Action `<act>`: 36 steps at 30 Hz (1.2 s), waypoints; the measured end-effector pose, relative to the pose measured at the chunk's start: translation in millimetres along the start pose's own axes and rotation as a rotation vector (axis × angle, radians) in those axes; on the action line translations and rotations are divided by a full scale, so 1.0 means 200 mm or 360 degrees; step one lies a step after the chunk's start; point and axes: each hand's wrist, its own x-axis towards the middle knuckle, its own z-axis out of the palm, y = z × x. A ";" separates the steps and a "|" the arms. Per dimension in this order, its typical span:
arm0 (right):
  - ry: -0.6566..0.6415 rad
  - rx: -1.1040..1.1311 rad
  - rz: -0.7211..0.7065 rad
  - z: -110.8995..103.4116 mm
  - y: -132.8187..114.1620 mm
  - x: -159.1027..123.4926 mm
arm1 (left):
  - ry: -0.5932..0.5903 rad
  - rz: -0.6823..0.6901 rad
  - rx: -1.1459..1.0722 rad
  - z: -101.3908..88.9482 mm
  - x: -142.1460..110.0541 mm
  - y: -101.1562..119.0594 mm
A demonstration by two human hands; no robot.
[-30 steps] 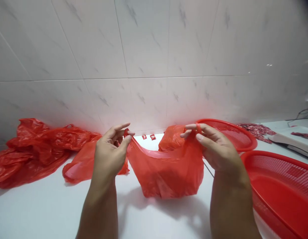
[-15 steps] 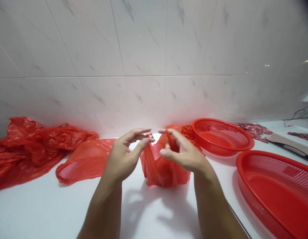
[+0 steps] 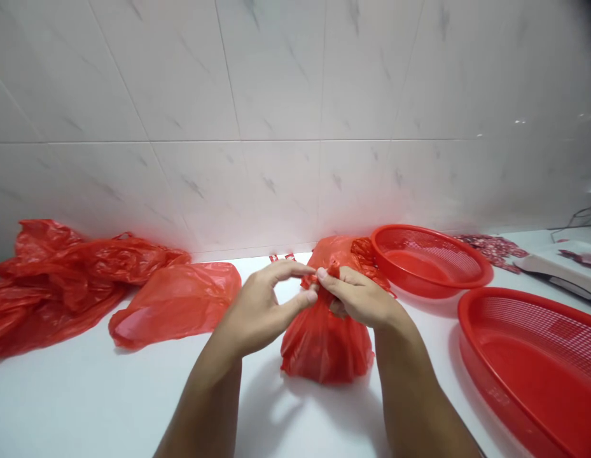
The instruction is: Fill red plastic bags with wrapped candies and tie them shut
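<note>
A filled red plastic bag stands on the white table in front of me, its neck gathered at the top. My right hand pinches that gathered neck between thumb and bent fingers. From the other side, my left hand has its thumb and fingertips closed on the twisted plastic, with a wide gap between thumb and index finger behind the tips. Both hands meet above the bag. Its contents are hidden by the plastic.
Crumpled red bags and a flatter red bag lie left. Behind the held bag is another red bag, near small red-and-white packets. Right are a round red basket, a larger red basket and a red-and-white speckled heap.
My hands have come together over the bag, and its loose, open top is now gathered into a neck. The bag has shifted slightly towards me. The small packets behind have come into view.
</note>
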 end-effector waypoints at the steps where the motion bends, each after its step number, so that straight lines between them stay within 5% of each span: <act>1: 0.0015 0.0001 0.0019 0.00 -0.01 -0.01 | -0.0096 -0.0017 -0.0020 0.00 0.00 0.00; 9: 0.0049 0.0052 -0.0028 0.01 -0.04 -0.01 | 0.0050 -0.0013 0.0014 0.02 0.00 -0.02; 13: -0.0062 0.0200 -0.0253 -0.01 -0.02 -0.01 | -0.0151 0.0051 -0.0227 0.00 -0.03 -0.02; 18: -0.0269 -0.0134 -0.0526 -0.03 -0.07 -0.06 | -0.0460 -0.0148 -0.0442 0.04 -0.03 -0.02; 27: 0.0406 -0.1048 -0.0710 0.01 -0.08 -0.09 | -0.0541 -0.0242 -0.0402 0.07 0.01 0.01; 31: 0.0676 -0.1285 -0.1085 0.03 -0.04 -0.05 | -0.0406 -0.0200 -0.0471 0.06 0.02 0.02; 36: 0.0735 -0.1330 -0.1417 0.04 -0.04 -0.03 | -0.0360 -0.0255 -0.0639 0.05 0.03 0.01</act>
